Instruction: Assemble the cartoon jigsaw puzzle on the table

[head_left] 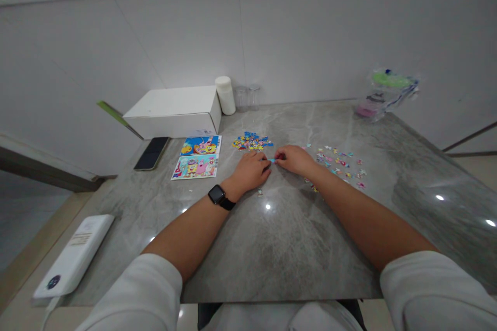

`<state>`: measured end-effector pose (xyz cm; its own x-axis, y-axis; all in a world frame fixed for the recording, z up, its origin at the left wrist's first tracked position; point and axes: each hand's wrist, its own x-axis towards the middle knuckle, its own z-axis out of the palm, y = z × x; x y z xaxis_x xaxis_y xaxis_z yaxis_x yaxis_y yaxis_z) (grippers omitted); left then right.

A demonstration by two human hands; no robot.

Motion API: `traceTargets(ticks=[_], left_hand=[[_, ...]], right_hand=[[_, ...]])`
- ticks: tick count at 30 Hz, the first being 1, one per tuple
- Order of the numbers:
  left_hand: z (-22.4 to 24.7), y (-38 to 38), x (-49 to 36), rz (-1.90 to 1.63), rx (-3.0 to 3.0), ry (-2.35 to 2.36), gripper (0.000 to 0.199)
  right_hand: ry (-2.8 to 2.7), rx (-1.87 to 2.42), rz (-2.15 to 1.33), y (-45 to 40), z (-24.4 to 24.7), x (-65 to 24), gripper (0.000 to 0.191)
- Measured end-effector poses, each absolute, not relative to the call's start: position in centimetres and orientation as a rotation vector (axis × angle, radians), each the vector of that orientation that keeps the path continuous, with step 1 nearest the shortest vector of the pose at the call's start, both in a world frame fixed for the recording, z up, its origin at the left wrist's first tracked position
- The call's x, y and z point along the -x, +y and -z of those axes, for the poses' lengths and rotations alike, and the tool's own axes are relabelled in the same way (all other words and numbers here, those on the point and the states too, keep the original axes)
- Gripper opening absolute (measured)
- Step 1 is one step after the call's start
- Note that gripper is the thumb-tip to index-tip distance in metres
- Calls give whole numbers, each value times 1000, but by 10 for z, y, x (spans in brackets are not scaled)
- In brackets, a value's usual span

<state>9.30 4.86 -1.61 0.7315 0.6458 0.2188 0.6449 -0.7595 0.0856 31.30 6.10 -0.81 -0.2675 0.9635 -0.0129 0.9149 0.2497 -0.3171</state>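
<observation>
My left hand (251, 170), with a black watch (217, 195) on the wrist, rests on the grey table with its fingers curled together. Its fingertips meet the left end of small light-blue puzzle pieces (272, 161); how many are joined I cannot make out. From the other side, my right hand (294, 159) pinches the same bit of blue between thumb and index finger. One loose puzzle piece (260, 192) lies just below my left hand. Beyond my hands is a heap of mostly blue and yellow puzzle pieces (251, 141). Scattered pinkish puzzle pieces (337, 161) spread right, partly behind my right forearm.
Left of my hands lie two cartoon picture cards (195, 166) and a phone (152, 153). Along the wall stand a white box (174, 111), a white bottle (225, 95) and two clear glasses (253, 98). A plastic bag (384, 95) sits back right, a white power bank (75, 253) front left.
</observation>
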Motion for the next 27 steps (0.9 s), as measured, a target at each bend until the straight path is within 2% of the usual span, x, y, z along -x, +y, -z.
traceTargets(ticks=[11,18,27], left_hand=[[13,48,-93,-369,-2897,1087,31],[11,49,-92,-437,-2786,1079,27],[-25,85,-49,-678,-2410,1364,18]], right_hand=[[-2409,1839,-245,51,-1,-306,20],[-2390,1828,-320,58,3,-315,26],[-2364,1834,-332,57,0,-323,26]])
